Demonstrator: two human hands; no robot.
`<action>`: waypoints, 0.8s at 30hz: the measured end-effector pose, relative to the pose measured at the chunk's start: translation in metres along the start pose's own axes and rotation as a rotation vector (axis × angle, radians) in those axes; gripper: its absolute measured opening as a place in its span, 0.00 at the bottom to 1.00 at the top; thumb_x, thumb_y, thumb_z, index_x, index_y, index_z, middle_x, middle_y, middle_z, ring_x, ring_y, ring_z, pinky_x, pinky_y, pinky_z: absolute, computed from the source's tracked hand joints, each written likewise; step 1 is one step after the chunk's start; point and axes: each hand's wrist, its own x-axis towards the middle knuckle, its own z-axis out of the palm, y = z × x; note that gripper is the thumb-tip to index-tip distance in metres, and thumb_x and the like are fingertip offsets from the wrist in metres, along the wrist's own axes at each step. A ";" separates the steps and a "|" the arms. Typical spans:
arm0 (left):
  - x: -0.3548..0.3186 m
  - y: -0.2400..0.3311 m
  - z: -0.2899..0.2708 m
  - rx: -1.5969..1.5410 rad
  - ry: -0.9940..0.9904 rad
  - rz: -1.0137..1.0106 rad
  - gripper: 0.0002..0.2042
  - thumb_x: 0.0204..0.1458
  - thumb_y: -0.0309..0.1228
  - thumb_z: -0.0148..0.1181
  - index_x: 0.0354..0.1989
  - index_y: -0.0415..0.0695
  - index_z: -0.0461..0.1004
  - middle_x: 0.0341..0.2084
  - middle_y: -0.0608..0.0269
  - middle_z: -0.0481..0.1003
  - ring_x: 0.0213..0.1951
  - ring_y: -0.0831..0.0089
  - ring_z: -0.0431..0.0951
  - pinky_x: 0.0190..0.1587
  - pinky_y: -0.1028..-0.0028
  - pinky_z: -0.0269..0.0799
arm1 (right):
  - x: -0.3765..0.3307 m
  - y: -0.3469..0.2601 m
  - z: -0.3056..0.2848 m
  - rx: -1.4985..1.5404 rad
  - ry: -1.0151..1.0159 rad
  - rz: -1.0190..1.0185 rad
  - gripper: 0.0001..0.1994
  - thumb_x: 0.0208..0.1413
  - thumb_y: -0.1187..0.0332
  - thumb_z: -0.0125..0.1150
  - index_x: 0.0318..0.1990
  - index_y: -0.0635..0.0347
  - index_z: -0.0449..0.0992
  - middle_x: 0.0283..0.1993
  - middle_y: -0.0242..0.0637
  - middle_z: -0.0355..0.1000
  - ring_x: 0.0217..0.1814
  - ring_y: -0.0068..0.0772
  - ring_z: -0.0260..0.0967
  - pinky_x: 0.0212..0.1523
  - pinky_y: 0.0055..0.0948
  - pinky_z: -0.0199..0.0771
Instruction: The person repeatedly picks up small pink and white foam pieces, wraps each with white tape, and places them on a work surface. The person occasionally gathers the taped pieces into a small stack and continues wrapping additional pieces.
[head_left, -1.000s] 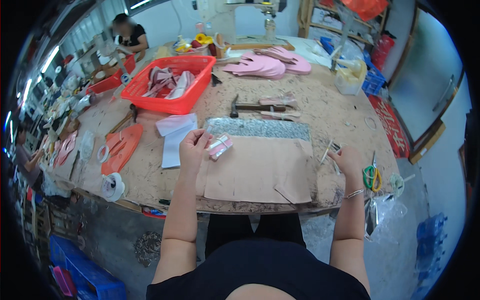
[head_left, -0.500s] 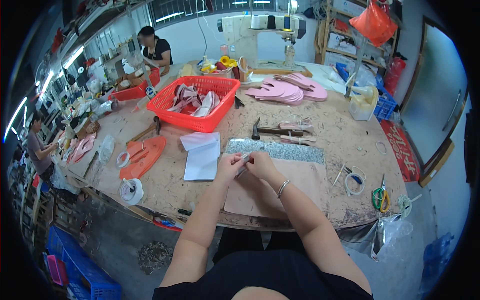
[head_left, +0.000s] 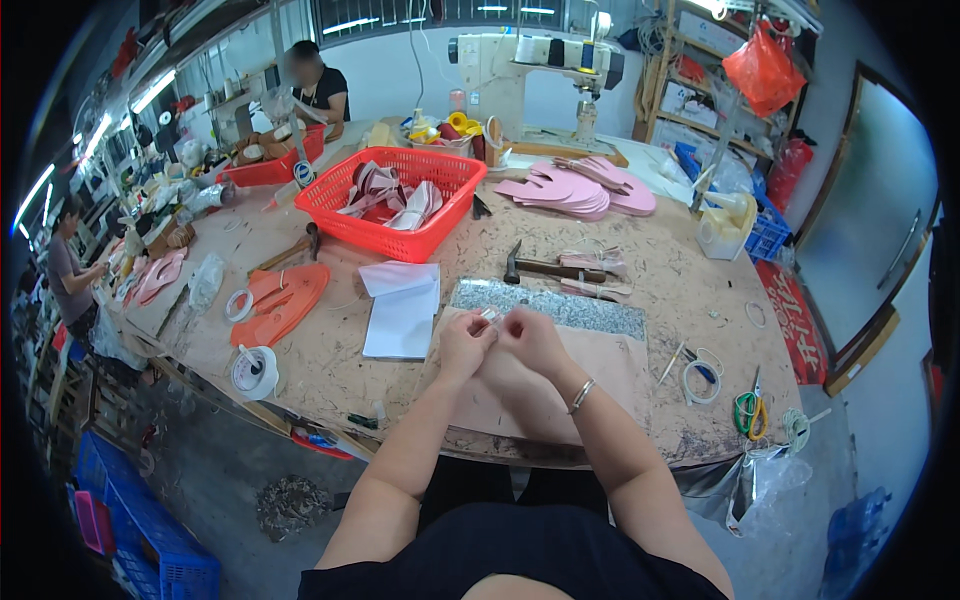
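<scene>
My left hand [head_left: 468, 343] is closed in a pinch on a small whitish piece [head_left: 489, 314], too small to name. Right beside it, my right hand [head_left: 533, 340] has its fingers curled together at the same spot, slightly smeared by motion; what they grip is hidden. A bracelet circles my right wrist. Both hands hover over a pale pink sheet [head_left: 590, 385] at the near edge of a speckled grey stone slab [head_left: 560, 300]. Behind the slab lie a hammer [head_left: 550, 268] and small bundles of pale pink strips [head_left: 595, 262]. Left of my hands lies a white notepad [head_left: 403, 320].
A red basket [head_left: 410, 240] of strips stands beyond the notepad, near stacked pink cut pieces [head_left: 565, 190]. Orange pieces [head_left: 285, 305], a second hammer [head_left: 290, 250] and a tape roll [head_left: 252, 375] lie left. Scissors [head_left: 750, 405] lie right. A sewing machine [head_left: 540, 80] stands behind. Two people work leftward.
My right hand has turned and shifted slightly right, its fingers drawn back a little from the left hand's. The left hand still pinches the small piece. The whole view has shifted slightly.
</scene>
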 end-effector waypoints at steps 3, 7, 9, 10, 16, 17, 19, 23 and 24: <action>0.001 0.031 -0.003 0.037 0.064 -0.200 0.12 0.45 0.31 0.69 0.36 0.38 0.79 0.41 0.51 0.79 0.45 0.59 0.79 0.50 0.66 0.73 | -0.031 -0.016 -0.028 -0.081 -0.108 -0.165 0.08 0.47 0.69 0.67 0.32 0.62 0.76 0.30 0.43 0.75 0.33 0.45 0.74 0.35 0.36 0.74; -0.004 0.015 -0.008 -0.003 0.074 -0.017 0.12 0.50 0.33 0.66 0.39 0.40 0.80 0.38 0.54 0.77 0.41 0.59 0.78 0.47 0.64 0.73 | -0.110 -0.034 -0.100 -0.563 -0.232 0.124 0.13 0.46 0.62 0.70 0.34 0.60 0.77 0.37 0.45 0.73 0.41 0.49 0.73 0.42 0.43 0.73; -0.005 0.036 -0.019 0.221 -0.030 0.101 0.11 0.53 0.33 0.63 0.41 0.42 0.81 0.38 0.57 0.77 0.40 0.61 0.78 0.46 0.66 0.74 | -0.144 -0.027 -0.117 -0.716 -0.322 0.316 0.12 0.46 0.64 0.69 0.35 0.61 0.78 0.35 0.45 0.74 0.41 0.50 0.73 0.42 0.43 0.73; -0.003 0.033 -0.019 0.243 -0.057 0.127 0.10 0.54 0.32 0.62 0.42 0.43 0.81 0.37 0.57 0.77 0.40 0.60 0.77 0.47 0.65 0.74 | -0.152 -0.021 -0.119 -0.641 -0.332 0.377 0.12 0.47 0.64 0.69 0.35 0.61 0.78 0.35 0.46 0.74 0.42 0.50 0.73 0.43 0.43 0.73; 0.006 0.033 -0.035 0.469 -0.253 0.175 0.08 0.53 0.30 0.59 0.39 0.43 0.81 0.35 0.55 0.77 0.41 0.55 0.77 0.47 0.62 0.73 | -0.174 -0.006 -0.106 -0.450 -0.177 0.409 0.09 0.48 0.68 0.66 0.35 0.62 0.78 0.31 0.46 0.75 0.39 0.50 0.74 0.43 0.44 0.73; 0.005 0.034 -0.037 0.483 -0.242 0.201 0.08 0.53 0.30 0.59 0.37 0.43 0.81 0.34 0.55 0.77 0.41 0.55 0.77 0.46 0.62 0.73 | -0.177 -0.005 -0.099 -0.510 -0.147 0.339 0.09 0.48 0.69 0.65 0.35 0.63 0.78 0.30 0.45 0.75 0.38 0.50 0.74 0.43 0.44 0.73; 0.007 0.029 -0.036 0.510 -0.219 0.306 0.07 0.52 0.29 0.59 0.35 0.42 0.80 0.33 0.55 0.76 0.40 0.55 0.77 0.44 0.62 0.73 | -0.182 -0.004 -0.089 -0.591 -0.084 0.208 0.08 0.48 0.71 0.64 0.35 0.63 0.77 0.29 0.44 0.75 0.35 0.50 0.74 0.41 0.43 0.74; 0.012 0.012 -0.026 0.592 -0.201 0.547 0.06 0.52 0.30 0.57 0.31 0.41 0.77 0.30 0.55 0.74 0.36 0.57 0.77 0.40 0.63 0.74 | -0.177 -0.008 -0.095 -0.430 -0.151 0.284 0.07 0.47 0.72 0.64 0.34 0.64 0.78 0.27 0.43 0.75 0.31 0.48 0.74 0.37 0.40 0.75; 0.011 0.014 -0.024 0.635 -0.178 0.535 0.05 0.52 0.29 0.57 0.32 0.41 0.76 0.30 0.55 0.74 0.37 0.58 0.77 0.40 0.63 0.74 | -0.173 -0.006 -0.098 -0.346 -0.217 0.393 0.07 0.47 0.72 0.65 0.34 0.64 0.78 0.27 0.43 0.75 0.31 0.47 0.74 0.36 0.39 0.75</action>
